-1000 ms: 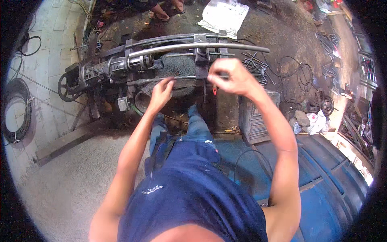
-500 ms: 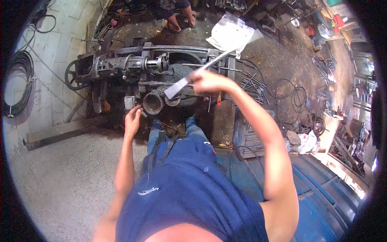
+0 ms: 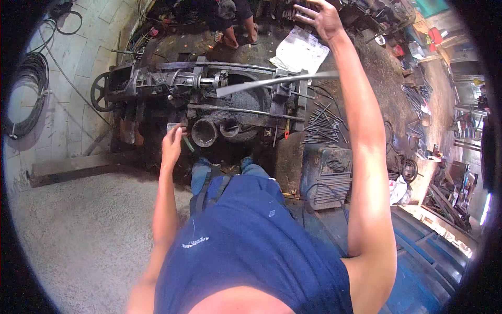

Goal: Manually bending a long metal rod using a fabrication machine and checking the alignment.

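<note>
My right hand [image 3: 327, 22] is stretched far forward, fingers spread, with nothing in it. A long pale metal strip [image 3: 272, 82], smeared by motion, slants across the machine, its right end reaching my right forearm; what supports it is hidden. Low at the front left of the machine [image 3: 167, 81], my left hand [image 3: 171, 144] has its fingers closed beside a small silvery box-like part [image 3: 171, 126]. What these fingers hold, if anything, is hidden. A thin green piece [image 3: 189, 144] shows right beside them. Just right of this hand is a round, open metal cup [image 3: 204, 132].
Several metal rods [image 3: 325, 124] lie right of the machine, near a metal crate [image 3: 327, 178]. A white sheet [image 3: 300, 49] lies on the floor beyond. Another person's bare feet [image 3: 238, 39] stand at the far side. Coiled hose [image 3: 29, 104] hangs on the left wall.
My right hand has let go of the metal strip and swung forward and right. The strip now lies flatter and farther forward. My left hand has moved slightly forward.
</note>
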`<state>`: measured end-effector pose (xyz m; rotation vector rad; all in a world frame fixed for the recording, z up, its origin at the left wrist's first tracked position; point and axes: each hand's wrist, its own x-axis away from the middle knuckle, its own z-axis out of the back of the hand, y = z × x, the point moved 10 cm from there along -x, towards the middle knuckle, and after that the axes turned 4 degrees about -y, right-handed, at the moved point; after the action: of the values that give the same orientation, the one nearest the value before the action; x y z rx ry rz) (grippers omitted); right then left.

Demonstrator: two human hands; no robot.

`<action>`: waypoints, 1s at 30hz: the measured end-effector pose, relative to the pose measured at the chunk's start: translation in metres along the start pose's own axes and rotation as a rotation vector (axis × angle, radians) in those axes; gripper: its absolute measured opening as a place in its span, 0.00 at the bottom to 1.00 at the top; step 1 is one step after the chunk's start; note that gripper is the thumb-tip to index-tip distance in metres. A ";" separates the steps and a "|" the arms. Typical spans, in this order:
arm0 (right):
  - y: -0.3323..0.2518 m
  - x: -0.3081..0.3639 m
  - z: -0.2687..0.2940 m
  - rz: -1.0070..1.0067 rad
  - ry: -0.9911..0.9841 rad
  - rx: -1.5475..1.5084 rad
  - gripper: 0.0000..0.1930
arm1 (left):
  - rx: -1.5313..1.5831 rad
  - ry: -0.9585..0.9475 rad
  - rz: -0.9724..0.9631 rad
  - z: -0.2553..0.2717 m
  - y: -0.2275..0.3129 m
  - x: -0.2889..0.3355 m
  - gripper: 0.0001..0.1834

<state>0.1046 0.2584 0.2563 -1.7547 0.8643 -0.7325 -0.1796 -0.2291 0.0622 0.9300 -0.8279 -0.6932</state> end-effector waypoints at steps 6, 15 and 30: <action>0.003 0.023 0.040 -0.003 0.055 0.041 0.25 | 0.016 -0.062 -0.020 -0.024 0.021 -0.016 0.21; 0.083 0.231 0.223 0.382 1.574 -0.026 0.20 | -0.641 0.116 -0.810 -0.135 0.213 -0.032 0.23; 0.186 0.171 0.187 0.303 0.557 -1.224 0.17 | -1.089 -0.195 -0.702 -0.225 0.177 -0.188 0.35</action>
<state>0.3100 0.1689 0.0358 -2.3597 2.2342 -0.4884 -0.0570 0.0906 0.0842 0.1131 -0.1556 -1.6408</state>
